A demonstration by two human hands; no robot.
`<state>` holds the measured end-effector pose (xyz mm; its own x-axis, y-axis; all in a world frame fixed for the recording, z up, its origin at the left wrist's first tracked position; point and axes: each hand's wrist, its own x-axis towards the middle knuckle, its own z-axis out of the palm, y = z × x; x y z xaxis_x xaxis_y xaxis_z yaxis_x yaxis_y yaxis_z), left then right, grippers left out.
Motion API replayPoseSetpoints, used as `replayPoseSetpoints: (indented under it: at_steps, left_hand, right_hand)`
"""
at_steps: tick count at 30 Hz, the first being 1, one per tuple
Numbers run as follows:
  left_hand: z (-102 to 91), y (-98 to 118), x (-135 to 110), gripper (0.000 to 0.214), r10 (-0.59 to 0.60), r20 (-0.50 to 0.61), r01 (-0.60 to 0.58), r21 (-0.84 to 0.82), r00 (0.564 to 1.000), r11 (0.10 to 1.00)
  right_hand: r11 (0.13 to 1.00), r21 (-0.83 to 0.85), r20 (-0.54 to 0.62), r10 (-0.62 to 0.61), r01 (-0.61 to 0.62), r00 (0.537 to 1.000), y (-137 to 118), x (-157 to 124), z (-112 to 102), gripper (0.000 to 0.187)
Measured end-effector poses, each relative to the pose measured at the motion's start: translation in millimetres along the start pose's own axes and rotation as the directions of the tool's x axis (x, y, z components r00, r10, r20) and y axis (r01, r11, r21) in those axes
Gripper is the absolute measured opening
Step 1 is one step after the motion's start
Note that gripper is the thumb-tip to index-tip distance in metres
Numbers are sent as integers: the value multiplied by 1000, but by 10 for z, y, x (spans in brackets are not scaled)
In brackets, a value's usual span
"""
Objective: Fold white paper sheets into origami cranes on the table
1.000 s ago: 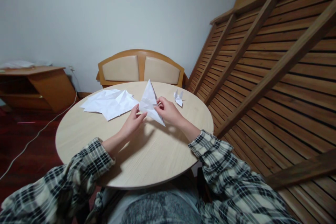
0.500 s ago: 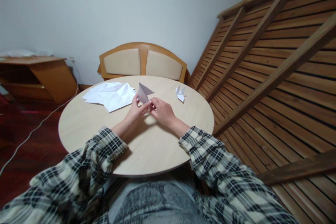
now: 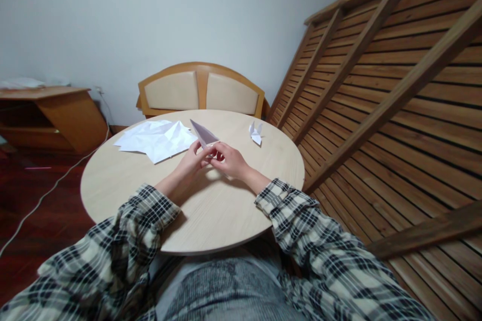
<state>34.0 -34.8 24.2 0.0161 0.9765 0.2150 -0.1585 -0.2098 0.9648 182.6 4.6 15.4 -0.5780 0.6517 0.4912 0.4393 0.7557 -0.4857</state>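
Over the middle of the round pale wooden table (image 3: 211, 215), both my hands pinch a folded white paper piece (image 3: 203, 134). Its pointed flap sticks up and away from me. My left hand (image 3: 193, 158) grips it from the left, fingers closed on its near edge. My right hand (image 3: 230, 160) grips it from the right, fingers curled, knuckles up. The lower part of the paper is hidden between my fingers.
A pile of creased white paper sheets (image 3: 155, 139) lies at the table's far left. A small folded paper figure (image 3: 256, 133) stands at the far right. Behind the table is a padded wooden chair (image 3: 199, 91); a slatted wooden wall (image 3: 395, 110) runs on the right, a low wooden cabinet (image 3: 48, 115) at left.
The paper was a broad, open pointed shape held up a second ago; it is now folded narrower and held lower, with my hands closer together.
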Motion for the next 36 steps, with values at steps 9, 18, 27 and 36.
replayPoseSetpoints:
  at_steps: [9, 18, 27, 36]
  left_hand:
    - [-34, -29, 42, 43, 4, -19, -5, -16, 1000, 1000]
    - [-21, -42, 49, 48, -8, 16, 9, -120, 1000, 993]
    - [-43, -76, 71, 47, -11, 9, 12, -125, 1000, 992]
    - [-55, -70, 77, 43, -6, 2, 7, -123, 1000, 992]
  right_hand:
    - [998, 54, -5, 25, -25, 1000, 65, -1, -34, 36]
    - [985, 168, -58, -17, 26, 998, 192, 19, 35, 39]
    - [982, 184, -84, -12, 28, 996, 238, 31, 40, 38]
    - [977, 208, -143, -13, 43, 990, 242, 36, 6, 33]
